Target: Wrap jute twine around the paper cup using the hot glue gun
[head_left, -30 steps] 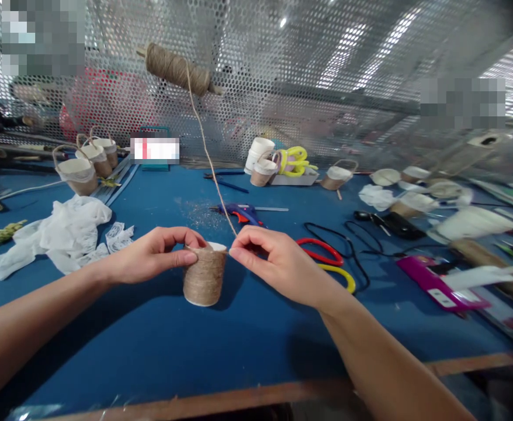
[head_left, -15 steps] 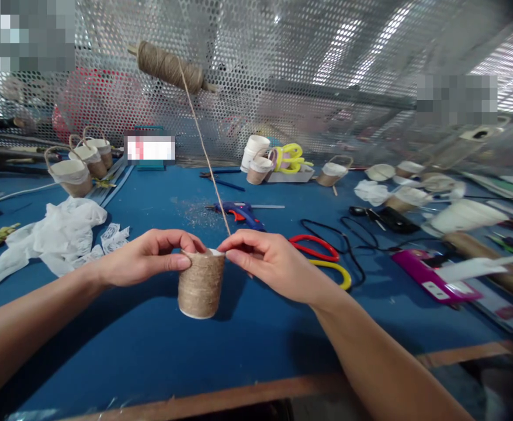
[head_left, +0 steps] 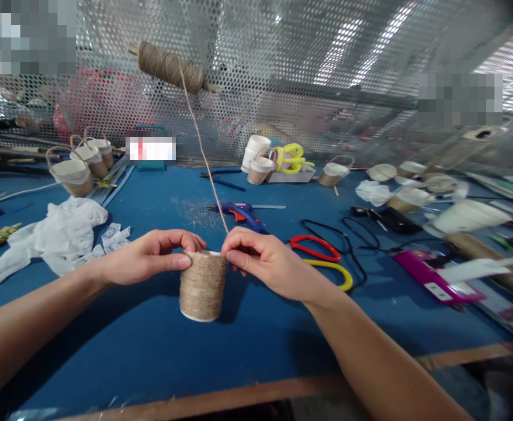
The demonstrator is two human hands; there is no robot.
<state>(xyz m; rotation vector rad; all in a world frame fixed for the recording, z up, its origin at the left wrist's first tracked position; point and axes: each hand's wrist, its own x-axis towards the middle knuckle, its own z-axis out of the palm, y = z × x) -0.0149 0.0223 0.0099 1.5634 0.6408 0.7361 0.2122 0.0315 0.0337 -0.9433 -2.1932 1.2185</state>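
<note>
A paper cup wrapped in brown twine hangs a little above the blue table, its white rim and base edge showing. My left hand pinches its rim, thumb outside and fingers inside the mouth. At the cup's right upper edge, my right hand is closed on the twine, with the fingertips close to or touching the rim. That strand runs up to a spool of twine on a stick before the perforated metal screen.
Beyond the hands lies a blue glue gun. Red-and-yellow-handled scissors rest at right, near a purple power strip. White lace cloth lies left. Small handled buckets stand at the back left.
The strand of twine has gone from taut to slightly slack and bowed. My right hand has shifted slightly, and the cup has turned and moved a little to the right.
</note>
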